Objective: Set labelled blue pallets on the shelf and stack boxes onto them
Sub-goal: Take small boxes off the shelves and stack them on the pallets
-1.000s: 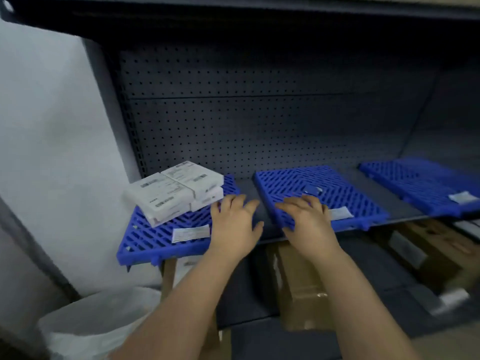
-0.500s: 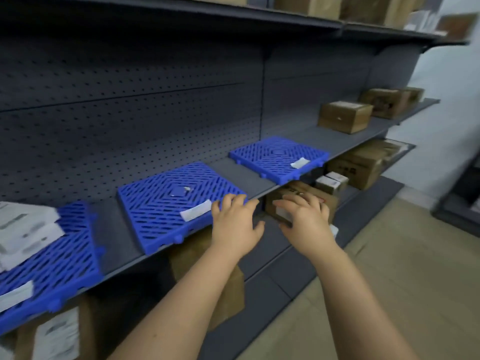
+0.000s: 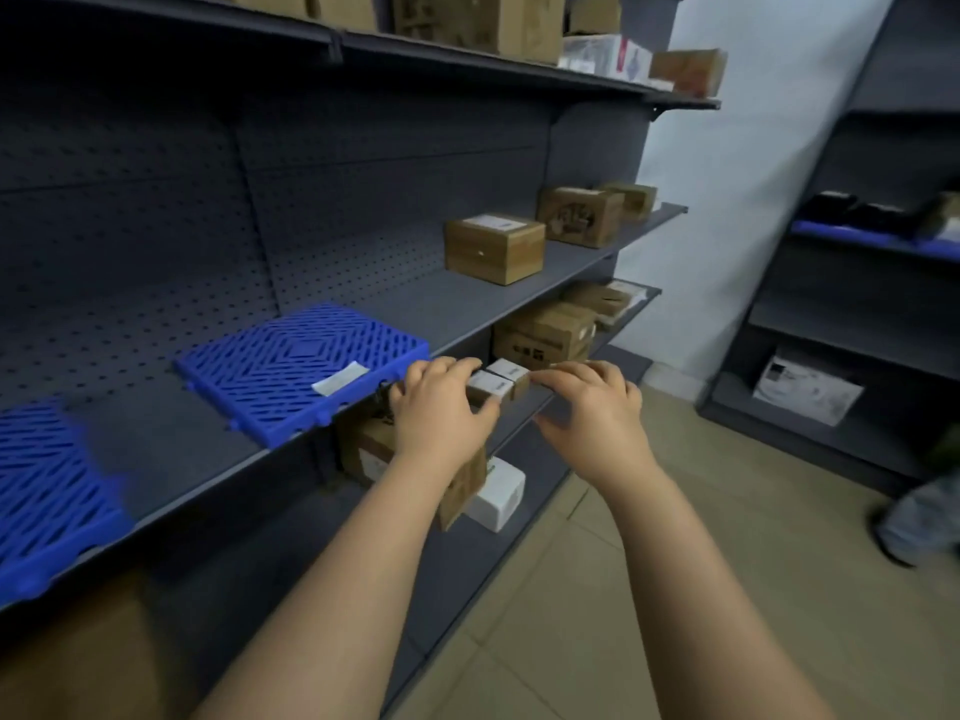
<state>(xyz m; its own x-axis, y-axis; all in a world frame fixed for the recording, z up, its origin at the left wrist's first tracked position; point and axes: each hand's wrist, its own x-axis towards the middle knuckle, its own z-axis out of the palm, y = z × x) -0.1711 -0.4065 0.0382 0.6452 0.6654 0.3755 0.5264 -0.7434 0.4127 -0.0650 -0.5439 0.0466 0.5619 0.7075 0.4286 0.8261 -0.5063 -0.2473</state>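
Both hands hovered palm-down at mid-frame, left hand (image 3: 441, 407) and right hand (image 3: 592, 413) with fingers spread open, empty, flanking small boxes (image 3: 498, 383).

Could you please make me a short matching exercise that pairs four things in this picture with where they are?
Things:
1. blue pallet
2. white label
3. labelled brown box
4. white box

Places:
A. on the shelf below the pallets, near its front edge
B. on the pallets' shelf, further along to the right
C. on the shelf, just left of the hands
D. on the pallet's front part

Pairs: 1-C, 2-D, 3-B, 4-A
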